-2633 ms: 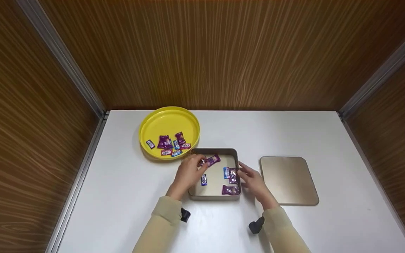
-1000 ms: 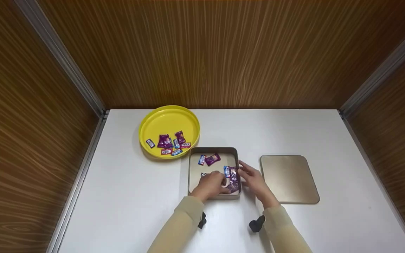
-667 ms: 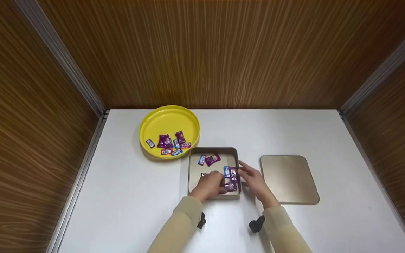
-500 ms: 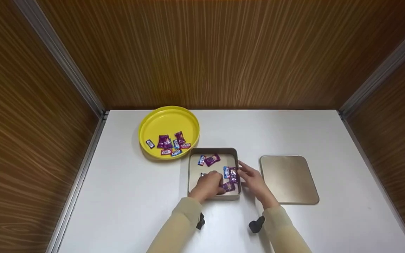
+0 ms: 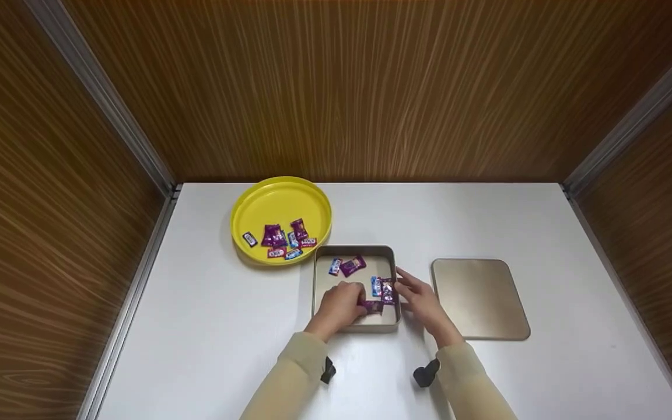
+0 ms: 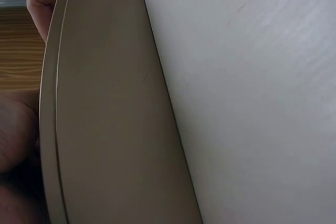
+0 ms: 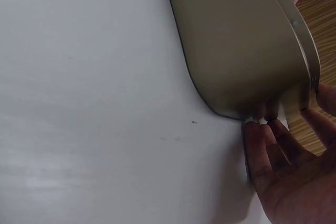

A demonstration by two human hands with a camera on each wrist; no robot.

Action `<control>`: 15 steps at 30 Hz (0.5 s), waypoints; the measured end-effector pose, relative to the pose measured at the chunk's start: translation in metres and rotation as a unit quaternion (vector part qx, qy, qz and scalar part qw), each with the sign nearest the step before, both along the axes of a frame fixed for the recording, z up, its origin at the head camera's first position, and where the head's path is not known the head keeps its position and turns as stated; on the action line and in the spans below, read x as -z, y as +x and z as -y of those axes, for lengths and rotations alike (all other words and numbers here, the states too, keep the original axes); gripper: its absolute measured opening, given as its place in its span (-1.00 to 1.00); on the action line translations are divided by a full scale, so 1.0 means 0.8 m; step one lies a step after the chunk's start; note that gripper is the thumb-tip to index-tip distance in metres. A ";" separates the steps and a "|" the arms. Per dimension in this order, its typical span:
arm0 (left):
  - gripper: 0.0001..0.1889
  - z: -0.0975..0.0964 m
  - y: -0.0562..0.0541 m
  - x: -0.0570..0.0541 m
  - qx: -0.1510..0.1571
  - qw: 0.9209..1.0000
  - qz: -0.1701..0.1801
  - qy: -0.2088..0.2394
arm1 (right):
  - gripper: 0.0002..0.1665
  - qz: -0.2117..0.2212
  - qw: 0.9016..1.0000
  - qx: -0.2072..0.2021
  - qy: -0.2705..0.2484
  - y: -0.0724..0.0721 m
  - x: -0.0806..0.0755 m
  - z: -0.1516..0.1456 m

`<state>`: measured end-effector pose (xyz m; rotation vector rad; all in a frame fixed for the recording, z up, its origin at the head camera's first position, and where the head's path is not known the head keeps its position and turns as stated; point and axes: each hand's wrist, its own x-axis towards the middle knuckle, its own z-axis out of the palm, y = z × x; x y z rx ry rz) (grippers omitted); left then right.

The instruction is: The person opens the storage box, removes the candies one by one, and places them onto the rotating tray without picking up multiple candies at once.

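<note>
My left hand (image 5: 340,305) reaches inside a square gold tin (image 5: 325,328), pinching a purple-wrapped candy (image 5: 373,307) by its left end near the front right of the tin. The left wrist view hides that candy behind the tin wall. My right hand (image 5: 426,303) rests its fairly straight fingers (image 7: 257,148) against the outside of the tin's right wall. Along that wall inside lie a purple candy (image 5: 388,290) and a blue-and-white one (image 5: 376,286). Toward the back left are another blue-and-white candy (image 5: 335,266) and a purple one (image 5: 353,265).
A round yellow tray (image 5: 280,198) at the back left holds several wrapped candies in purple, blue and red. To the right of the tin, the flat gold lid (image 5: 480,297) lies on the white table (image 5: 575,350). Wood-patterned panels (image 5: 336,87) enclose the back and sides.
My left hand has gone from the tin's back left, where it set down a blue-and-white candy, to the front right, gripped the purple candy there and drawn it left. My right hand stays put.
</note>
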<state>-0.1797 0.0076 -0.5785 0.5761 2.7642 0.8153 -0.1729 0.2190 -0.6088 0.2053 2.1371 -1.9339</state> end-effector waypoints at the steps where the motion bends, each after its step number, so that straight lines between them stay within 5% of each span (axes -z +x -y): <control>1: -0.82 0.002 0.000 -0.002 -0.003 1.000 -0.001 0.002 | -0.40 -0.001 1.000 0.001 0.002 0.000 0.000 0.000; 15: -0.84 0.050 -0.016 -0.044 -0.060 0.997 -0.047 0.020 | -0.40 0.004 1.000 0.000 0.012 0.000 -0.001 0.000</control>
